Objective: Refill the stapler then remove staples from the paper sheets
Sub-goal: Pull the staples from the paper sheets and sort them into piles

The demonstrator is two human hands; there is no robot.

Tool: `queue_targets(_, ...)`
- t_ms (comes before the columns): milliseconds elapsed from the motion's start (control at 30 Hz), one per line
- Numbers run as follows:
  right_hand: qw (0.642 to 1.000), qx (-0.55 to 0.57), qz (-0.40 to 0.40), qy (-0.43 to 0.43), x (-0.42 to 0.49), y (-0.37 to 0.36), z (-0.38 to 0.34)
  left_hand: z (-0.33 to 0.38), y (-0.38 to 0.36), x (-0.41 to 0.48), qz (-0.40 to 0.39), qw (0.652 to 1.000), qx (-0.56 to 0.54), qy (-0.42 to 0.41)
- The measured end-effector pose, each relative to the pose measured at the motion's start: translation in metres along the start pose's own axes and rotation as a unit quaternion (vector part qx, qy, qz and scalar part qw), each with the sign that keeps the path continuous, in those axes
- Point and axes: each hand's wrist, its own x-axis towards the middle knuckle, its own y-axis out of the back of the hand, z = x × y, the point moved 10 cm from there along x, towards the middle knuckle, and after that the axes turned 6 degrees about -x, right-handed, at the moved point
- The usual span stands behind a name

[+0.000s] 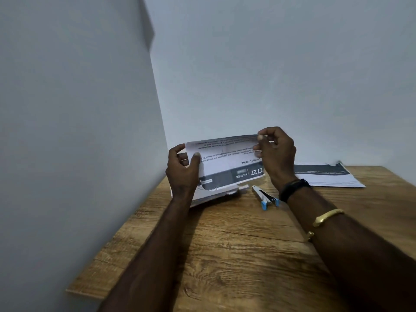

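I hold a printed paper sheet (225, 163) lifted above the far part of the wooden table (236, 255). Its dark header band faces me upside down. My left hand (183, 172) grips the sheet's left edge, thumb on top. At the upper right corner my right hand (276, 154) pinches the sheet between thumb and fingers. A small stapler (265, 197), silver with blue ends, lies on the table just below the sheet, near my right wrist. Whether a staple sits in the sheet is too small to tell.
More printed sheets (326, 176) lie flat at the table's far right, against the grey wall. Another grey wall (78, 131) runs close along the table's left edge. A small white scrap (244, 187) lies by the stapler.
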Motion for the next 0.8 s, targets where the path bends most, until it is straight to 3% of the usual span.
queue_targets(100, 1.000, -0.012, 0.010, -0.006, -0.001, 0.006, 0.001, -0.030, -0.015, -0.011, -0.097, 0.990, 0.034, 0.094)
queue_targets(200, 0.999, -0.028, 0.018, -0.009, -0.002, 0.009, 0.001, -0.052, -0.027, -0.031, -0.204, 0.959, 0.063, 0.188)
queue_targets(400, 1.000, -0.017, 0.025, -0.003, -0.004, 0.012, 0.000, -0.056, -0.025, -0.030, -0.279, 0.900, 0.312, 0.119)
queue_targets(500, 1.000, 0.005, 0.023, -0.011, -0.007, 0.014, 0.004, -0.066, -0.012, -0.024, -0.262, 0.884, 0.361, 0.140)
queue_targets(567, 0.999, 0.020, 0.021, -0.029, -0.009, 0.016, 0.011, -0.063, -0.006, -0.020, -0.234, 0.893, 0.363, 0.129)
queue_targets(633, 0.998, 0.028, 0.017, -0.044, -0.011, 0.018, 0.017, -0.051, -0.002, -0.017, -0.185, 0.920, 0.326, 0.114)
queue_targets(700, 0.998, 0.032, 0.016, -0.044, -0.013, 0.021, 0.019, -0.047, -0.007, -0.018, -0.144, 0.954, 0.196, 0.178)
queue_targets(733, 0.998, 0.034, 0.014, -0.042, -0.014, 0.022, 0.018, -0.053, -0.016, -0.025, -0.141, 0.949, 0.102, 0.262)
queue_targets(800, 0.999, 0.035, 0.007, -0.041, -0.015, 0.027, 0.019, -0.063, -0.043, -0.047, -0.163, 0.887, -0.080, 0.424)
